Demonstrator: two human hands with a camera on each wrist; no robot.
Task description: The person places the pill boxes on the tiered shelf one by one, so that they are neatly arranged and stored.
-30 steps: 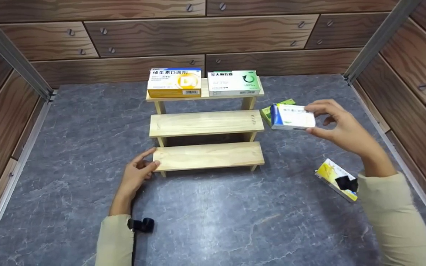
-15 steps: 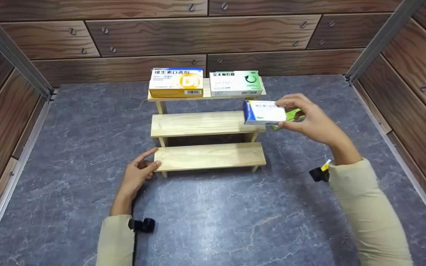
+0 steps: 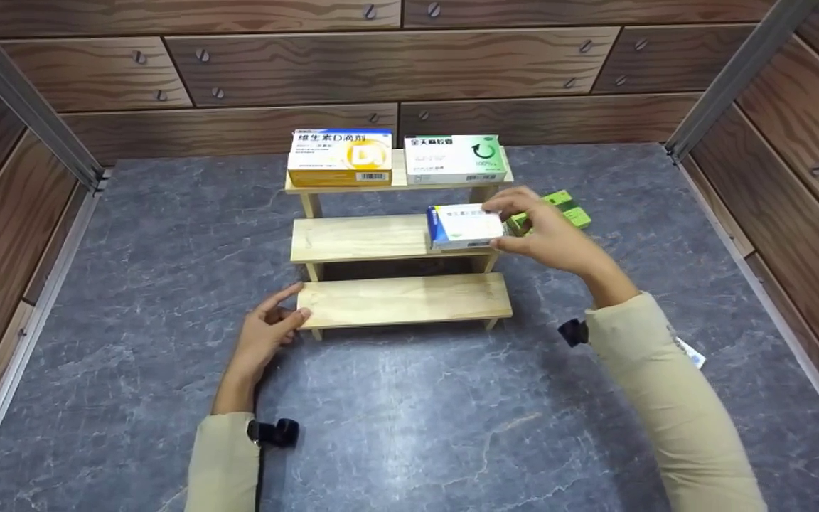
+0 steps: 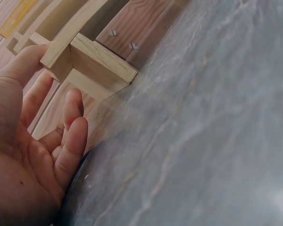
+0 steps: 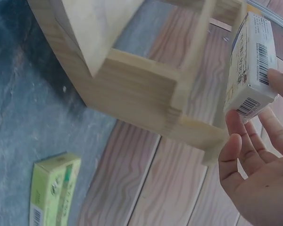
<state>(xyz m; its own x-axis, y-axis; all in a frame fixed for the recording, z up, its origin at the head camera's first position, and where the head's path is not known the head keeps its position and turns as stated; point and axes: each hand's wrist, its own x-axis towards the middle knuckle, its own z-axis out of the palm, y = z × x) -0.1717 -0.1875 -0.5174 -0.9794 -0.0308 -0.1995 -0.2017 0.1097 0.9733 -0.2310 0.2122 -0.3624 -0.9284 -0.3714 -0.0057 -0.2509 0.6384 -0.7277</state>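
A three-step wooden display stand (image 3: 367,238) stands on the floor. At the left end of its lowest step my left hand (image 3: 264,331) grips the board, thumb on top and a finger at the edge; the left wrist view shows the stand's corner (image 4: 104,66) by the fingers. My right hand (image 3: 548,231) pinches a white and blue medicine box (image 3: 463,226) by its right end, over the right part of the middle step. In the right wrist view the box (image 5: 250,66) shows barcodes on its side and end, between thumb and fingers.
On the top step sit an orange and white medicine box (image 3: 340,158) and a green and white one (image 3: 454,158). A light green box (image 3: 566,208) lies on the floor right of the stand. Another box (image 3: 692,353) is mostly hidden by the right sleeve. Wood-patterned walls surround the floor.
My right hand has carried the white and blue box left, from beside the stand to over the middle step. The light green box is more exposed. My left hand stays at the lowest step.
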